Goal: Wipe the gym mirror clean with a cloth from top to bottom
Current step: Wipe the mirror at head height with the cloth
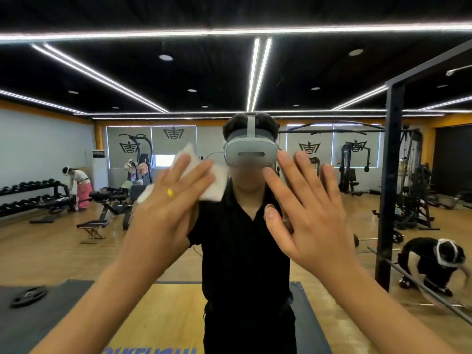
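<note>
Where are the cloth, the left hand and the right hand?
cloth (217,187): head view, white part beside the fingers.
left hand (167,209): head view, back of the hand.
right hand (309,221): head view, back of the hand.

No word or number can be read in full anywhere in the head view. A dark, crest-like emblem (174,134) with no legible letters is printed on the grey window blinds (115,136), and it is repeated on four panels across the far wall reflected in the gym mirror (219,80). A row of blue block letters (150,350) is seen on the yellow floor platform (178,315), but it is cut off by the bottom edge and cannot be made out.
</note>
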Tool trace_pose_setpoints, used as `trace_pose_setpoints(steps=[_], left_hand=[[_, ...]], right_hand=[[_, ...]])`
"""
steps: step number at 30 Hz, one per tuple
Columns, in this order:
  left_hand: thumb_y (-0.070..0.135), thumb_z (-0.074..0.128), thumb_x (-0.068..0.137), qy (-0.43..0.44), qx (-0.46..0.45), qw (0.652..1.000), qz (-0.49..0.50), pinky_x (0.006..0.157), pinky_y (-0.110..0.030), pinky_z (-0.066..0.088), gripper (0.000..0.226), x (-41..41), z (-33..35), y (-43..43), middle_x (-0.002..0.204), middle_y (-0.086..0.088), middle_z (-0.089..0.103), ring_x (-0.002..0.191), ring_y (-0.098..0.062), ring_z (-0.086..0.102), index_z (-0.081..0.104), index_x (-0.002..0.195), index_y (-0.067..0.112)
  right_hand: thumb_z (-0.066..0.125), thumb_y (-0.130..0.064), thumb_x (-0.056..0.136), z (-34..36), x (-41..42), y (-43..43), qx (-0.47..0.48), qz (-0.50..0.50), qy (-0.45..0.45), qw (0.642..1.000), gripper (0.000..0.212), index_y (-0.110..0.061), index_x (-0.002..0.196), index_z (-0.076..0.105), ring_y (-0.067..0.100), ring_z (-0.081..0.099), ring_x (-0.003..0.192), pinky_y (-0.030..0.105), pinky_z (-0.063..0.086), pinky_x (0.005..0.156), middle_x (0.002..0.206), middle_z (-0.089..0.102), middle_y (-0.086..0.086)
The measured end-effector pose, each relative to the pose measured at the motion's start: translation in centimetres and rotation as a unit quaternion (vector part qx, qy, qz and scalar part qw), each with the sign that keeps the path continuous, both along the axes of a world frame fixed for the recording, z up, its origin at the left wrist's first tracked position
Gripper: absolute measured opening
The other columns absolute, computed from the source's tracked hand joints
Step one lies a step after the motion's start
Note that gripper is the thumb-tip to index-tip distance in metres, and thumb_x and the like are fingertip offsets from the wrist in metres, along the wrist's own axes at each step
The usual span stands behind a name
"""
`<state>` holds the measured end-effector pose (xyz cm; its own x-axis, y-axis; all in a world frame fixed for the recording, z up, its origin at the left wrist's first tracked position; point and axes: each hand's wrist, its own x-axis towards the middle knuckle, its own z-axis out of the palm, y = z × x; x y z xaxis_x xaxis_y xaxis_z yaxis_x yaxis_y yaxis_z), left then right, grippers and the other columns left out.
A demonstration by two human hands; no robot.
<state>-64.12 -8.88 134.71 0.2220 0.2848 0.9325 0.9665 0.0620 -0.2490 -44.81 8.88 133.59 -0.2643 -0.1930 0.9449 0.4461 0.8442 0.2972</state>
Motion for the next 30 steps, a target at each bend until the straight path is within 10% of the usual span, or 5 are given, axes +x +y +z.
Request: trace_pose_setpoints(steps=[8,17,24,30], left_hand=[[0.026,0.037,0.101,-0.015,-0.002,1.000,-0.001,0.124,-0.048,0.026,0.049,2.7,11.9,2.3,0.156,0.000,0.048,0.152,-0.027,0.031,0.058,0.144,0.015],[-0.011,0.068,0.090,-0.008,0.034,0.999,-0.017,0.127,-0.027,0.013,0.054,3.6,3.3,3.4,0.153,-0.005,0.050,0.149,-0.027,0.033,0.060,0.141,0.005],[0.006,0.056,0.101,0.018,0.016,1.000,-0.008,0.112,-0.059,0.039,0.046,4.0,8.7,4.4,0.157,-0.008,0.046,0.148,-0.038,0.036,0.054,0.147,0.009],[0.002,0.061,0.100,0.010,0.045,0.998,-0.031,0.121,-0.045,0.030,0.043,4.0,7.2,4.9,0.153,-0.005,0.052,0.149,-0.028,0.034,0.059,0.143,0.008]], right_hand=[[0.052,-0.033,0.100,0.0,0.1,-0.2,-0.007,-0.001,-0.005,1.000,0.059,-0.017,0.156,0.043,0.029,0.021,0.157,0.060,0.017,0.126,0.168,0.029,0.008],[0.053,-0.033,0.100,0.1,0.2,-0.2,-0.003,-0.006,-0.001,1.000,0.059,-0.017,0.156,0.044,0.028,0.021,0.157,0.060,0.018,0.125,0.167,0.029,0.009],[0.053,-0.033,0.100,0.0,0.0,-0.1,-0.003,-0.001,0.001,1.000,0.058,-0.017,0.155,0.045,0.027,0.021,0.157,0.059,0.018,0.126,0.167,0.030,0.008],[0.052,-0.032,0.101,0.0,0.1,0.0,-0.006,0.005,-0.001,1.000,0.057,-0.017,0.155,0.045,0.028,0.022,0.157,0.060,0.019,0.125,0.167,0.031,0.009]])
